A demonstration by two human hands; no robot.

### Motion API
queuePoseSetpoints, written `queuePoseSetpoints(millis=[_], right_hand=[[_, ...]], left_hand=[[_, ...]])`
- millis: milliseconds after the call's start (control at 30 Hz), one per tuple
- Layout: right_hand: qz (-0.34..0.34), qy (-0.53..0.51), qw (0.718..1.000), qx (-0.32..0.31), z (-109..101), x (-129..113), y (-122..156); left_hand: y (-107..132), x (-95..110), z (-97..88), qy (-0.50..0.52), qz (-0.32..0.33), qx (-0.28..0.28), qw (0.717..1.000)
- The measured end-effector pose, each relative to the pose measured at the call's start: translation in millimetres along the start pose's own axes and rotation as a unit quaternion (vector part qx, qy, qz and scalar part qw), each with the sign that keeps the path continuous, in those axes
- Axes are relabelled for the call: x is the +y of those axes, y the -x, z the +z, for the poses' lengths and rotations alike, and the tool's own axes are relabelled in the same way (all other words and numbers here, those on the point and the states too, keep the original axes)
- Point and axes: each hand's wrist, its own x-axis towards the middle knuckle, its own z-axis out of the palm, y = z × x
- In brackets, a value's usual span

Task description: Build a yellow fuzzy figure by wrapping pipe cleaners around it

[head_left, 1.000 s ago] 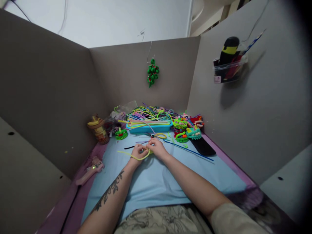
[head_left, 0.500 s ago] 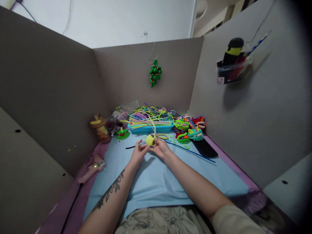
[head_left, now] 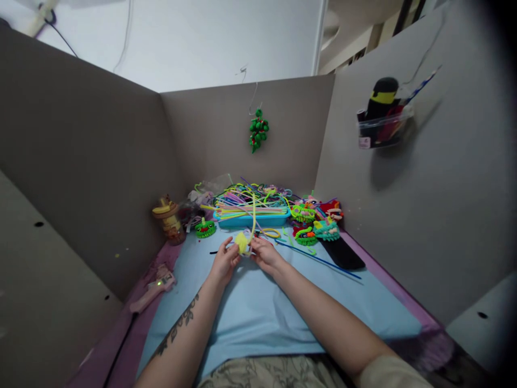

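Pinching yellow coil point(head_left: 242, 242) | left hand point(head_left: 223, 262) | right hand point(head_left: 267, 256) | fingers meeting

tray point(head_left: 250, 220) at mat's point(head_left: 258, 312) far edge; likely glue gun point(head_left: 155, 287) left.

No text legible (bin label point(head_left: 364, 142) too small).

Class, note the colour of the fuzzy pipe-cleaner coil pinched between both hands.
Yellow; the fuzzy pipe-cleaner coil shows best in the head view.
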Motion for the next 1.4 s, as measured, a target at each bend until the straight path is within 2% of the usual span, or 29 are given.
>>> queuePoseSetpoints(millis=[200, 267, 333, 400, 500, 567, 633, 700, 833, 933, 1000, 1167, 1267, 1400], right_hand=[[-0.002, 0.083, 0.996, 0.015, 0, 6, -2], [-0.047, 0.127, 0.99, 0.042, -2, 7, -2], [-0.13, 0.171, 0.975, 0.058, -3, 6, -1], [-0.202, 0.228, 0.952, 0.036, -4, 3, 1], [-0.248, 0.324, 0.913, 0.004, -3, -2, 7], [-0.273, 0.358, 0.893, 0.015, -1, -6, 10], [-0.286, 0.366, 0.885, 0.027, 1, -9, 13], [-0.278, 0.363, 0.889, 0.025, 1, -11, 13], [-0.241, 0.318, 0.916, 0.036, -4, -11, 6], [-0.226, 0.307, 0.924, 0.035, -10, -8, 1], [-0.211, 0.313, 0.926, 0.011, -12, -7, -1], [-0.153, 0.296, 0.942, -0.041, -13, -8, 2], [-0.149, 0.263, 0.952, -0.046, -11, -7, 4], [-0.158, 0.257, 0.952, -0.049, -11, -2, 1]], left_hand=[[6, 7, 5.4, 0.002, 0.054, -0.05, 0.997], [6, 8, 5.5, -0.016, 0.056, -0.056, 0.997], [5, 8, 4.5, -0.028, 0.053, -0.043, 0.997], [4, 8, 2.9, -0.027, 0.05, -0.029, 0.998], [2, 7, 1.7, -0.017, 0.041, -0.03, 0.999], [3, 7, 1.9, -0.012, 0.038, -0.037, 0.999], [4, 8, 2.9, -0.02, 0.036, -0.045, 0.998], [7, 8, 4.3, -0.037, 0.03, -0.061, 0.997], [11, 10, 6.7, -0.045, 0.014, -0.104, 0.993], [11, 11, 6.2, -0.036, 0.009, -0.111, 0.993], [10, 11, 5.0, -0.035, 0.004, -0.111, 0.993], [9, 12, 3.8, -0.034, 0.012, -0.095, 0.995], [8, 13, 4.4, -0.048, 0.029, -0.07, 0.996], [6, 12, 3.0, -0.085, 0.052, -0.043, 0.994]])
